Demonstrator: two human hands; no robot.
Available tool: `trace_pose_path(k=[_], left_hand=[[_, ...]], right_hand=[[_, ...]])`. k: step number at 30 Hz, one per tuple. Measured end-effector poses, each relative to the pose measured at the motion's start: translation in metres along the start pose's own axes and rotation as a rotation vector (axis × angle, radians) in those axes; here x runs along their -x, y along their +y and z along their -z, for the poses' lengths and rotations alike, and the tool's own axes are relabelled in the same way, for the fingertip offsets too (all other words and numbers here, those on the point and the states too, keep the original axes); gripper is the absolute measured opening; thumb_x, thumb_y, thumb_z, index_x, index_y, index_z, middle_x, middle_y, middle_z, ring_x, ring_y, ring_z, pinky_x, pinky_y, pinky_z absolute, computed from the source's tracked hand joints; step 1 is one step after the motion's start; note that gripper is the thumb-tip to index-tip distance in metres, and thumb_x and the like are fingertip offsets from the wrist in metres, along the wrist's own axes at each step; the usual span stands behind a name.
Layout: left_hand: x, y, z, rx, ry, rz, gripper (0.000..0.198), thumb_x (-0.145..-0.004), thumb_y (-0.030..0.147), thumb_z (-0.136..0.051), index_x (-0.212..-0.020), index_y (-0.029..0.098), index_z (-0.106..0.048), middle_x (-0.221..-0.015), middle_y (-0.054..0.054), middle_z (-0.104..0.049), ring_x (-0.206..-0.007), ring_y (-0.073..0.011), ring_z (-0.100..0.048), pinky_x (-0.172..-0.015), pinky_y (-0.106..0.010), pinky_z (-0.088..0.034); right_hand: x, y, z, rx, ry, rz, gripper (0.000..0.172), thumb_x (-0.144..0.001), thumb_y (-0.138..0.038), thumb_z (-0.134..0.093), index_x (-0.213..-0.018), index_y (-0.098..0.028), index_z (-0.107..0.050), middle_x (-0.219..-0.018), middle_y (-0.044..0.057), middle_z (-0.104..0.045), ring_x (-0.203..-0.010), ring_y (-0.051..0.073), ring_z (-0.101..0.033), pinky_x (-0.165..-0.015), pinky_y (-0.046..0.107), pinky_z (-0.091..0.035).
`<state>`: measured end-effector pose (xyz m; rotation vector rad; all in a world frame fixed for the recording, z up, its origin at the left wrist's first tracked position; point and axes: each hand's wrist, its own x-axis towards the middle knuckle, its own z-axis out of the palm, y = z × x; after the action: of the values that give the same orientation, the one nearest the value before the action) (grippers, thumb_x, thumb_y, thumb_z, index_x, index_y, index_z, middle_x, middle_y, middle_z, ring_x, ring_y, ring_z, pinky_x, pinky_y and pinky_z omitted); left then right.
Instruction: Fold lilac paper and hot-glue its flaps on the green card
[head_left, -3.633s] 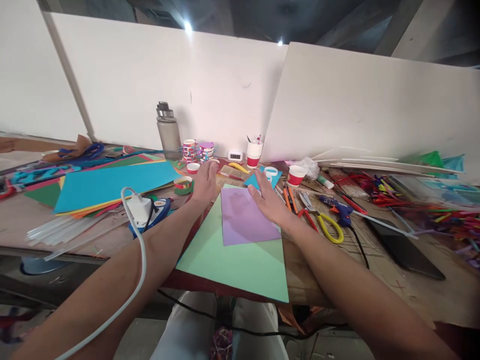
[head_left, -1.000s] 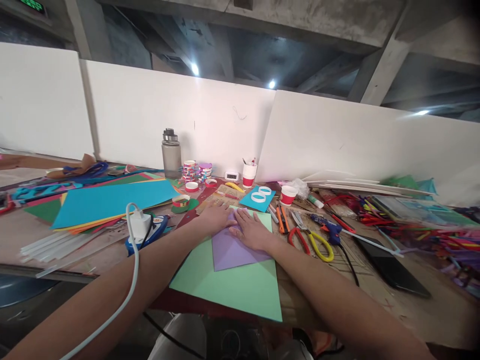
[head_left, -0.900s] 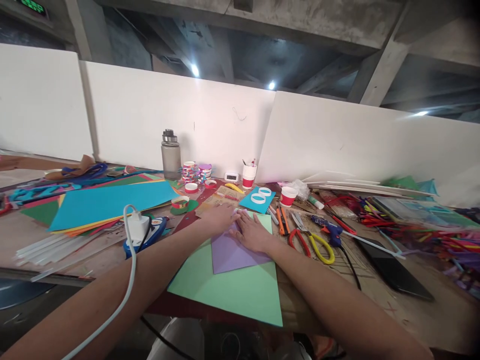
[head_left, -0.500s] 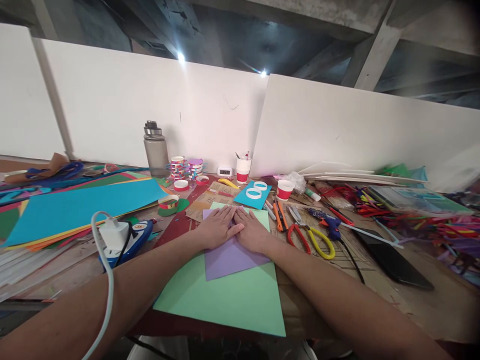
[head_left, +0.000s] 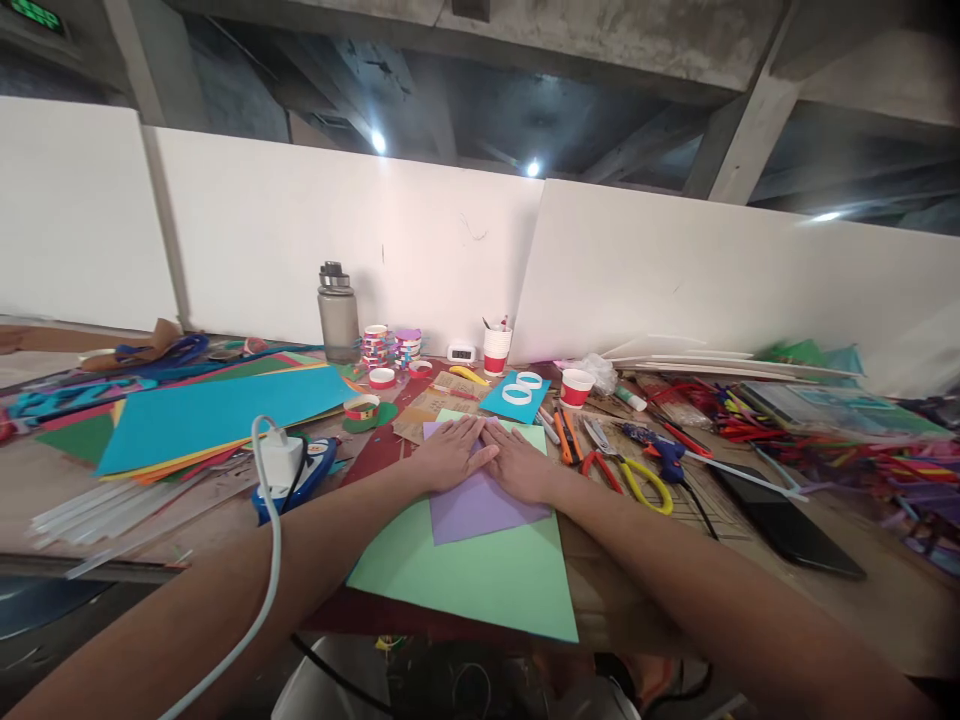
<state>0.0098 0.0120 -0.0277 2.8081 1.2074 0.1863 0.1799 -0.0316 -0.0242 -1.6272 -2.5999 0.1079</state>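
Observation:
A sheet of purple paper point(head_left: 480, 512) lies on top of a larger light green sheet point(head_left: 480, 590) at the front middle of the table. My left hand point(head_left: 452, 455) rests flat on the purple paper, fingers stretched away from me. Beside it, my right hand point(head_left: 517, 460) presses flat on the same paper, its fingertips close to those of the left. The two thumbs meet or nearly meet. Part of the purple sheet is hidden under both hands. Just beyond them, two white paper rings point(head_left: 517, 393) sit on a small blue sheet point(head_left: 495, 405).
Pliers with red and yellow handles point(head_left: 646, 487), an orange utility knife point(head_left: 568, 435), a blue glue gun point(head_left: 667, 455) and a black phone point(head_left: 787, 525) lie to the right. A power strip point(head_left: 315, 472), blue paper point(head_left: 225, 410) and a bottle point(head_left: 339, 320) are left. Paper cups point(head_left: 577, 388) stand behind.
The camera view has shifted, so the table's things appear slightly farther right. Both hands stay flat on the purple paper, with little visible movement.

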Motion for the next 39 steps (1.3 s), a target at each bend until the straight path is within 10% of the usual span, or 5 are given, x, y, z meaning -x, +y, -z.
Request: trace_pose_path(k=[11,24,29,34,39], left_hand=[[0.001,0.005,0.008,-0.023,-0.061,-0.011,0.071,-0.098,0.056,-0.019,-0.148,0.007,-0.032,-0.155,-0.020,-0.024,-0.145,-0.0291,-0.017,-0.117,-0.047,-0.017],[0.004,0.009,0.018,-0.026,-0.152,0.023,0.078,-0.095,0.063,-0.024,-0.151,0.009,-0.024,-0.158,-0.018,-0.015,-0.146,-0.0302,-0.011,-0.117,-0.048,-0.015],[0.008,0.004,0.027,-0.023,-0.208,0.011,0.078,-0.093,0.066,-0.025,-0.152,0.015,-0.022,-0.159,-0.012,-0.015,-0.146,-0.0289,-0.013,-0.117,-0.046,-0.014],[0.005,0.005,0.019,0.007,-0.010,-0.051,0.068,-0.099,0.056,-0.016,-0.150,0.013,-0.029,-0.159,-0.011,-0.019,-0.147,-0.0229,-0.011,-0.118,-0.040,-0.015],[0.005,0.011,0.012,-0.080,-0.125,-0.084,0.076,-0.095,0.064,-0.017,-0.151,0.013,-0.025,-0.158,-0.014,-0.019,-0.146,-0.0262,-0.015,-0.117,-0.045,-0.013]], right_hand=[[0.024,0.015,0.011,-0.034,-0.049,0.020,0.078,-0.095,-0.061,-0.016,-0.151,-0.008,-0.024,-0.156,0.015,-0.021,-0.147,0.027,-0.014,-0.117,0.053,-0.012],[0.032,0.012,0.028,-0.014,-0.039,0.024,0.061,-0.097,-0.048,-0.037,-0.145,-0.011,-0.039,-0.150,0.014,-0.038,-0.144,0.030,-0.024,-0.117,0.055,-0.012],[0.034,0.020,0.041,-0.051,-0.043,0.038,0.034,-0.095,-0.034,-0.046,-0.119,-0.017,-0.064,-0.128,0.012,-0.063,-0.135,0.028,-0.041,-0.111,0.046,-0.030],[0.034,0.021,0.044,-0.083,0.114,0.066,0.028,-0.094,-0.035,-0.048,-0.100,-0.019,-0.070,-0.112,0.012,-0.068,-0.120,0.025,-0.055,-0.099,0.035,-0.041],[0.034,0.020,0.041,-0.113,0.037,0.106,0.025,-0.092,-0.036,-0.053,-0.088,-0.020,-0.072,-0.092,0.008,-0.071,-0.094,0.021,-0.064,-0.085,0.028,-0.042]])
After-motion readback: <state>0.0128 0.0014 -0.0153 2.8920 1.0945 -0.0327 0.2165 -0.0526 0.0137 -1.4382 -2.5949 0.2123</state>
